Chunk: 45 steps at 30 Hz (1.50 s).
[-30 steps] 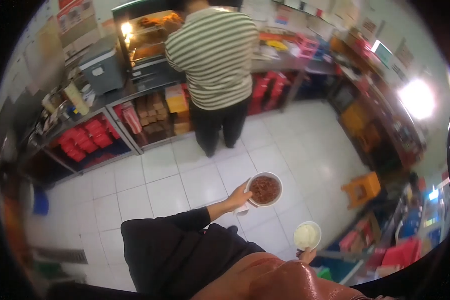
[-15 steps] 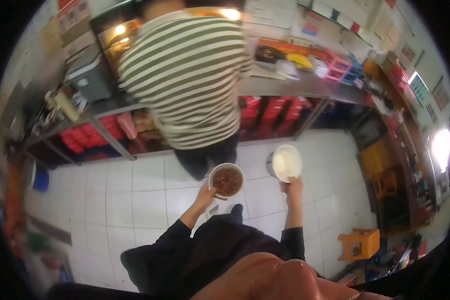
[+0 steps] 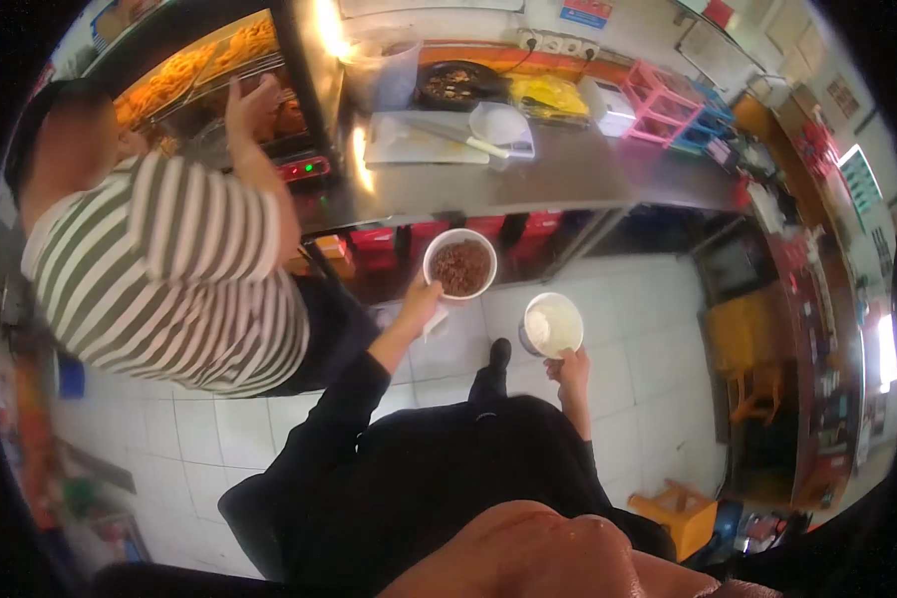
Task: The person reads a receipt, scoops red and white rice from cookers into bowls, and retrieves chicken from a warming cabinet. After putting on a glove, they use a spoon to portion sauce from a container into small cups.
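My left hand (image 3: 421, 301) grips the edge of a round white tub (image 3: 459, 236), its thumb at the rim. Reddish-brown crumbly bits (image 3: 462, 268) fill much of that tub; I cannot tell what they are. Lower and to the right, my right hand (image 3: 571, 368) is closed on the near rim of a second white tub (image 3: 568, 317). Inside this one lies some white stuff (image 3: 539, 327), possibly powder. Both tubs are held in the air above the tiled floor, apart from each other.
A person in a striped shirt (image 3: 194, 259) stands close on the left, reaching into a lit food case (image 3: 174, 85). Ahead runs a metal counter (image 3: 558, 177) with a cutting board (image 3: 419, 149), a knife, a dark pan (image 3: 458, 85) and pink baskets (image 3: 658, 102). An orange stool (image 3: 680, 513) stands lower right.
My view has moved nearer the counter. The person in stripes now appears to the left instead of straight ahead. Both tubs are still in my hands, the left one now closer to the counter.
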Each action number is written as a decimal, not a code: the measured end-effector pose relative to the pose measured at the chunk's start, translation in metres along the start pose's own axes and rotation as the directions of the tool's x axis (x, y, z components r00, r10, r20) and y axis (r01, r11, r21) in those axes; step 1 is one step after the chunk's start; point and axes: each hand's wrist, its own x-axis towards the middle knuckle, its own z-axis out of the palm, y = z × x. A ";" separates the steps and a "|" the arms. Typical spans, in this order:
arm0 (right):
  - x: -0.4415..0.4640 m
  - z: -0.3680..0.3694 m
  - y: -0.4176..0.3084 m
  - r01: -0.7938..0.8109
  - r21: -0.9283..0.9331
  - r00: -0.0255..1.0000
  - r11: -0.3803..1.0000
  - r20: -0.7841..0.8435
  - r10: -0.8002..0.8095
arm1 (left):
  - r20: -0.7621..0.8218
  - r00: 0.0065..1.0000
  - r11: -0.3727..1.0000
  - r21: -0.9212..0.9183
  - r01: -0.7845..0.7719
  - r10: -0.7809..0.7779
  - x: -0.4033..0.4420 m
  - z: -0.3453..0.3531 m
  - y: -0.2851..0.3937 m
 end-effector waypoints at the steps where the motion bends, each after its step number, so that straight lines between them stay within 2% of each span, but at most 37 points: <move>1: 0.045 -0.008 -0.013 0.025 -0.006 0.999 1.000 0.022 -0.025 | -0.009 0.999 0.993 -0.113 0.038 -0.039 0.031 0.027 0.000; 2: 0.081 -0.015 -0.033 0.055 -0.014 0.997 0.998 0.051 -0.054 | -0.020 0.997 0.971 -0.230 0.065 -0.072 0.054 0.051 0.008; 3: 0.120 -0.008 -0.064 0.051 0.060 0.999 0.997 0.015 -0.052 | -0.031 0.995 0.936 -0.343 0.081 -0.098 0.091 0.077 0.014; 6: 0.261 -0.007 -0.110 0.114 0.030 0.992 0.993 0.048 -0.115 | -0.064 0.979 0.981 -0.022 0.191 -0.192 0.212 0.129 -0.025; 8: 0.337 -0.003 -0.143 0.086 -0.055 0.993 0.995 0.082 -0.081 | -0.184 0.959 0.976 0.015 0.219 -0.213 0.272 0.170 -0.053; 10: 0.394 0.005 -0.160 0.077 -0.093 0.991 0.993 0.112 -0.067 | -0.180 0.968 0.984 0.014 0.179 -0.174 0.323 0.200 -0.088; 12: 0.448 0.009 -0.168 0.087 -0.095 0.987 0.992 0.145 -0.072 | -0.077 0.972 0.975 0.007 0.223 -0.222 0.356 0.232 -0.102; 14: 0.497 0.009 -0.164 0.070 -0.093 0.991 0.993 0.121 -0.059 | -0.111 0.982 0.979 -0.152 0.136 -0.153 0.367 0.274 -0.084; 16: 0.534 0.010 -0.168 0.075 -0.057 0.991 0.996 0.111 -0.068 | -0.116 0.992 0.996 -0.080 0.041 -0.050 0.389 0.306 -0.081; 17: 0.544 0.008 -0.170 0.081 -0.013 0.993 0.997 0.091 -0.079 | -0.113 0.992 0.997 -0.056 0.045 -0.051 0.384 0.310 -0.063; 18: 0.551 0.008 -0.171 0.091 0.034 0.993 0.995 0.072 -0.093 | -0.129 0.987 0.935 0.352 -0.040 0.090 0.375 0.311 -0.047; 19: 0.542 0.012 -0.187 0.044 -0.034 0.997 0.998 -0.055 -0.046 | -0.088 0.972 0.702 0.706 -0.092 0.216 0.365 0.304 -0.031; 20: 0.537 0.014 -0.184 0.217 -0.141 0.966 0.966 -0.109 -0.233 | 0.004 0.955 0.337 0.935 -0.109 0.298 0.354 0.295 -0.023; 22: 0.518 0.010 -0.172 0.510 -0.346 0.796 0.787 -0.158 -0.585 | -0.292 0.863 0.649 0.759 -0.053 0.412 0.324 0.275 -0.021; 23: 0.480 0.016 -0.194 0.431 -0.381 0.872 0.818 -0.058 -0.486 | -0.443 0.789 0.773 0.631 -0.063 0.426 0.311 0.263 -0.018; 24: 0.470 0.023 -0.183 0.483 -0.302 0.874 0.822 0.116 -0.472 | -0.521 0.807 0.913 0.404 -0.055 0.279 0.294 0.249 -0.004; 25: 0.465 0.032 -0.168 0.519 -0.213 0.843 0.828 0.287 -0.455 | -0.557 0.821 0.988 0.148 -0.047 0.123 0.274 0.233 0.021; 26: 0.456 0.041 -0.154 0.536 -0.120 0.780 0.836 0.449 -0.435 | -0.552 0.833 0.992 -0.119 -0.038 -0.034 0.253 0.219 0.048; 27: 0.416 0.059 -0.172 0.378 -0.084 0.738 0.922 0.629 -0.245 | -0.601 0.799 0.985 -0.140 -0.097 -0.007 0.233 0.210 0.072; 28: 0.356 0.088 -0.207 0.203 -0.088 0.624 0.975 0.779 -0.060 | -0.648 0.762 0.975 -0.155 -0.158 0.021 0.213 0.201 0.097; 29: 0.321 0.110 -0.216 0.258 -0.021 0.520 0.966 0.845 -0.121 | -0.694 0.719 0.961 -0.163 -0.222 0.048 0.195 0.194 0.118; 32: 0.227 0.174 -0.244 0.345 0.263 0.212 0.901 0.913 -0.348 | -0.766 0.473 0.803 0.092 -0.589 0.435 0.150 0.170 0.154; 35: 0.160 0.217 -0.245 0.256 0.324 0.091 0.911 0.930 -0.356 | -0.823 0.283 0.761 0.249 -0.599 0.492 0.093 0.149 0.183; 38: 0.103 0.251 -0.246 0.063 0.271 0.017 0.960 0.962 -0.273 | -0.832 0.142 0.704 0.349 -0.619 0.536 0.036 0.108 0.203; 39: 0.078 0.255 -0.246 0.040 0.302 -0.008 0.953 0.953 -0.301 | -0.835 0.221 0.693 0.239 -0.680 0.505 0.010 0.098 0.211; 42: 0.022 0.270 -0.250 0.056 0.327 -0.107 0.944 0.941 -0.319 | -0.677 0.606 0.821 -0.006 -0.571 0.417 -0.066 0.058 0.226; 43: 0.010 0.274 -0.247 0.090 0.302 -0.166 0.949 0.944 -0.285 | -0.594 0.608 0.809 0.128 -0.574 0.526 -0.086 0.045 0.230; 45: -0.003 0.282 -0.243 0.163 0.252 -0.266 0.954 0.942 -0.204 | -0.606 0.583 0.816 0.212 -0.538 0.542 -0.114 0.034 0.242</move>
